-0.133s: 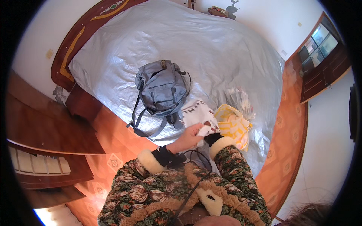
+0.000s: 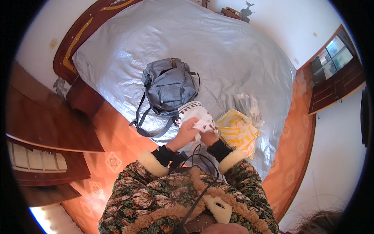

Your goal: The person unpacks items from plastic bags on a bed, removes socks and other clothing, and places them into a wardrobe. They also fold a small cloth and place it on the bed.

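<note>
A soft white piece (image 2: 194, 112) with dark print, a thin bag or cloth, is held up between my two hands, just in front of a grey backpack. My left hand (image 2: 186, 135) is closed on its near left edge, thumb on top. My right hand (image 2: 209, 138) grips its near right side, with most of the fingers hidden beneath it. The grey backpack (image 2: 168, 87) lies beyond my hands, its black straps (image 2: 141, 117) trailing toward the near left. To the right of my right hand is a yellow-and-white plastic bag (image 2: 238, 130).
A silvery cover (image 2: 218, 50) spreads over the bed, with a carved wooden headboard (image 2: 72, 48) at left. Clear plastic packaging (image 2: 248, 105) sits behind the yellow bag. Brown wooden furniture (image 2: 46, 117) stands at left. A black cable (image 2: 198, 191) hangs before my chest.
My hands have shifted slightly left with the white printed piece, which now bends with more of its print facing up. More of my right hand shows. The backpack and yellow bag stay put.
</note>
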Demonstrator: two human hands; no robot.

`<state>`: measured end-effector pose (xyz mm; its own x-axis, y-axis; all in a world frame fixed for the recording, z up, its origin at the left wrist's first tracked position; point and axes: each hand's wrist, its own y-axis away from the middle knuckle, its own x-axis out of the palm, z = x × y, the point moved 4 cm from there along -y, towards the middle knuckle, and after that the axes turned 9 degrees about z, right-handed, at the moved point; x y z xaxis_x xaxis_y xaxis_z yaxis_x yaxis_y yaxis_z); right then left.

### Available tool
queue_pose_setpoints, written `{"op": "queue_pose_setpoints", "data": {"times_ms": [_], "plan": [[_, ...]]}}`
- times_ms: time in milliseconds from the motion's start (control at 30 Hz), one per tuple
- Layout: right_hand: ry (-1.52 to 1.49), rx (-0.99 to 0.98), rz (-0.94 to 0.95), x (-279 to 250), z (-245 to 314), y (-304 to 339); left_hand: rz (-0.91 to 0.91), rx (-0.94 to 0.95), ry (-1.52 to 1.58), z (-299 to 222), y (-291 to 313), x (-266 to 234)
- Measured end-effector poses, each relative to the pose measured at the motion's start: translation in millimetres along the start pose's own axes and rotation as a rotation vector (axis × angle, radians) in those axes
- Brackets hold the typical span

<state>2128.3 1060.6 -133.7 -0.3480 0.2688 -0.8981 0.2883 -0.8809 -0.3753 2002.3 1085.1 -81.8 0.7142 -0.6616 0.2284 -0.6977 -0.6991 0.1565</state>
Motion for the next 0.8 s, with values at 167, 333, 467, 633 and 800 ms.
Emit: {"op": "queue_pose_setpoints", "data": {"times_ms": [167,333,467,633,800], "plan": [[-0.149,0.189,0.434,24,12,21,-0.067,0.014,0.25,15,18,-55],[0.038,0.042,0.281,8,-6,13,0.184,0.163,0.218,27,33,-77],[-0.028,0.021,0.369,-6,-13,-2,-0.347,0.149,0.221,45,43,-116],[-0.095,-0.016,0.412,-12,-4,-11,-0.252,0.075,0.468,72,32,-108],[-0.114,-0.108,0.312,-9,20,-7,-0.493,0.066,0.412,122,34,-144]]}}
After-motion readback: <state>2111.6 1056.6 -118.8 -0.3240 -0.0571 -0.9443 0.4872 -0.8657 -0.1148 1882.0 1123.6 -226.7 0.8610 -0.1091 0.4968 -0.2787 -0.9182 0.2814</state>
